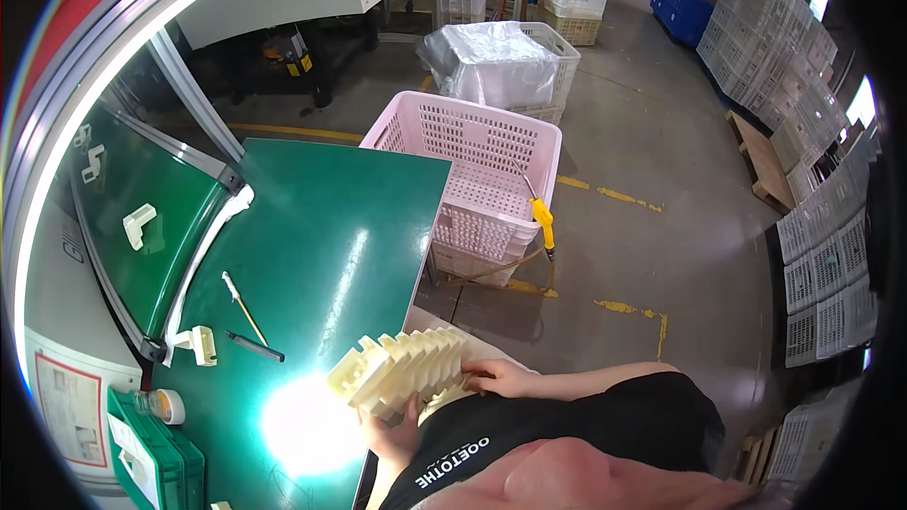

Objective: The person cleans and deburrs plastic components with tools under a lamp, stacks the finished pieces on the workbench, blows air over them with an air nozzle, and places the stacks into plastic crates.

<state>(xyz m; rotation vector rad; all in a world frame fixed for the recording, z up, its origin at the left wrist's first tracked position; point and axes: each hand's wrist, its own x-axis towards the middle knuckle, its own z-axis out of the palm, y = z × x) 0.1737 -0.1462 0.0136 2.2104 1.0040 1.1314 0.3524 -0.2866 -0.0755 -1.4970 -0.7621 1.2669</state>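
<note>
A row of several cream plastic moulded parts [402,370], pressed together like a stack on its side, is held at the near right edge of the green table [321,246]. My left hand [392,434] grips the stack's near end from below. My right hand [496,377] presses against its right end. The stack hangs partly over the table edge, close to my body.
On the table lie a thin stick tool [243,305], a dark pen-like tool [253,347] and a single cream part [198,344]. A pink slotted crate [477,179] with a yellow air gun [544,223] stands beyond the table. A green conveyor [142,208] with parts slopes at the left.
</note>
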